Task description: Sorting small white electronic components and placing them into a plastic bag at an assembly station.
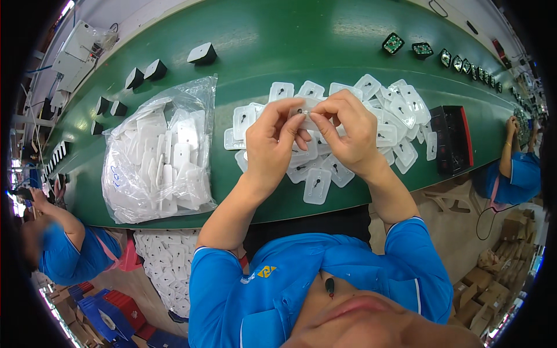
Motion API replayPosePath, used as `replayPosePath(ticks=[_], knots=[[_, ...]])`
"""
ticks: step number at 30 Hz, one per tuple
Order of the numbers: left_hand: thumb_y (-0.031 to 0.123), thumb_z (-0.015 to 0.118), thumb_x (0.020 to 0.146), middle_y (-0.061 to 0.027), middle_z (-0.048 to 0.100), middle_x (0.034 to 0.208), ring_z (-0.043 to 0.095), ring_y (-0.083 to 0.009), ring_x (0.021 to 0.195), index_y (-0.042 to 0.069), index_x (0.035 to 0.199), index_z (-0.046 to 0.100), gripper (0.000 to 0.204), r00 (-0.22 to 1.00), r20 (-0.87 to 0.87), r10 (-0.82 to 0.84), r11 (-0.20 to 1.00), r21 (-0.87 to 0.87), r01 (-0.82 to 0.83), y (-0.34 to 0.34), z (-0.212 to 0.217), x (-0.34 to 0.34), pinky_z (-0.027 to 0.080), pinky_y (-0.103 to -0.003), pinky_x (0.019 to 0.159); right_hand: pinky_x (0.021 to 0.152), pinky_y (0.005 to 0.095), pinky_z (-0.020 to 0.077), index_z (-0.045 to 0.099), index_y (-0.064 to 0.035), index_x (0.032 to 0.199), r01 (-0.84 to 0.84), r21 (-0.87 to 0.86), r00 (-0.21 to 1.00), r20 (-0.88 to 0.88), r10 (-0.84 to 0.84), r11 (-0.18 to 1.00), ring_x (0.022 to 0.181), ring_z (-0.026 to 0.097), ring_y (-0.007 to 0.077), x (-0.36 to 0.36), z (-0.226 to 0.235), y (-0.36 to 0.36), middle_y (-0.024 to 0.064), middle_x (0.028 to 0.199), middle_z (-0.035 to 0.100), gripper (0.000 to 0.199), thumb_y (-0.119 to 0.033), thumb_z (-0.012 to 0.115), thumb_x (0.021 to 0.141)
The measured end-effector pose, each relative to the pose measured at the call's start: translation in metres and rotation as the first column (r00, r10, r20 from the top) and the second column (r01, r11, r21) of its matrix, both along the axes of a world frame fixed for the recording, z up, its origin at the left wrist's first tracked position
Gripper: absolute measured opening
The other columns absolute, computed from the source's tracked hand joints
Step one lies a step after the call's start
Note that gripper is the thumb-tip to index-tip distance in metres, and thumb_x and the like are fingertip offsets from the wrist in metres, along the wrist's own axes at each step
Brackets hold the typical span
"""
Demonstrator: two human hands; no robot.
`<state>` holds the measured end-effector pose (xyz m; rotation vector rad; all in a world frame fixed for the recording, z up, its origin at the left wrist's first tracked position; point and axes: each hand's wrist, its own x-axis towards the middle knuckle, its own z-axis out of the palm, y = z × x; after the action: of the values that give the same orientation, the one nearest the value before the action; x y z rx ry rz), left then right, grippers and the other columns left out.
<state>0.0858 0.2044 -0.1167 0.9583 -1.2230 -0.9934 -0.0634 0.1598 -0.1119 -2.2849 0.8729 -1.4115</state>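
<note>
Over the middle of the green table, my left hand (271,139) and my right hand (349,132) meet with fingertips pinched together. Between them is a translucent white plastic plate (311,102), partly covered by my fingers. A tiny pale part shows at the fingertips; its kind is too small to tell. Beneath and around my hands lies a loose pile of similar rounded plates (400,110), many with a small black keyhole-shaped mark or piece in the middle. One such plate (317,186) lies nearest the table's front edge.
A clear plastic bag (159,156) full of white plates lies left. Black housings with pale faces (202,54) stand behind it. An open black-and-red box (452,139) is right of the pile. Black housings with green circuit boards (393,43) line the far right. Co-workers sit at both sides.
</note>
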Motion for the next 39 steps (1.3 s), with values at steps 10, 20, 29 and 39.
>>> replayPosePath(ticks=[10, 20, 29, 39], knots=[[-0.007, 0.052, 0.086, -0.0081, 0.058, 0.076, 0.056, -0.0116, 0.058, 0.000, 0.098, 0.059, 0.016, 0.997, -0.021, 0.073, 0.997, -0.015, -0.074, 0.000, -0.002, -0.003, 0.047, -0.021, 0.050, 0.053, 0.0211, 0.0373, 0.061, -0.0029, 0.083, -0.050, 0.265, 0.998, 0.054, 0.037, 0.963, 0.061, 0.045, 0.0120, 0.001, 0.003, 0.006, 0.0039, 0.079, 0.055, 0.009, 0.000, 0.065, 0.075], [-0.008, 0.052, 0.085, -0.0070, 0.058, 0.076, 0.056, -0.0115, 0.057, -0.001, 0.093, 0.060, 0.013, 0.993, 0.052, 0.105, 0.994, -0.040, -0.103, 0.000, -0.005, -0.003, 0.045, -0.020, 0.049, 0.048, 0.0234, 0.0355, 0.060, -0.0048, 0.081, -0.024, 0.052, 0.998, 0.067, 0.021, 0.998, 0.056, 0.045, 0.0127, 0.005, -0.002, 0.002, 0.0034, 0.075, 0.055, 0.010, -0.001, 0.066, 0.074], [-0.009, 0.048, 0.086, -0.0117, 0.058, 0.088, 0.060, -0.0146, 0.064, 0.002, 0.115, 0.048, 0.031, 0.987, -0.115, 0.114, 0.993, -0.002, -0.115, 0.001, 0.000, -0.010, 0.051, -0.023, 0.058, 0.048, 0.0243, 0.0355, 0.061, -0.0064, 0.080, 0.105, -0.071, 0.994, 0.026, -0.103, 0.992, 0.056, 0.045, 0.0144, 0.004, -0.006, -0.001, 0.0032, 0.075, 0.055, 0.011, -0.001, 0.066, 0.072], [-0.007, 0.049, 0.087, -0.0127, 0.057, 0.090, 0.064, -0.0177, 0.072, 0.001, 0.120, 0.043, 0.035, 0.989, 0.075, 0.130, 0.987, -0.101, -0.122, 0.001, -0.014, -0.012, 0.053, -0.025, 0.064, 0.048, 0.0210, 0.0339, 0.060, -0.0053, 0.079, -0.044, 0.377, 0.986, 0.163, -0.019, 0.925, 0.055, 0.042, 0.0087, 0.004, -0.004, 0.005, -0.0002, 0.072, 0.051, 0.008, -0.003, 0.067, 0.076]])
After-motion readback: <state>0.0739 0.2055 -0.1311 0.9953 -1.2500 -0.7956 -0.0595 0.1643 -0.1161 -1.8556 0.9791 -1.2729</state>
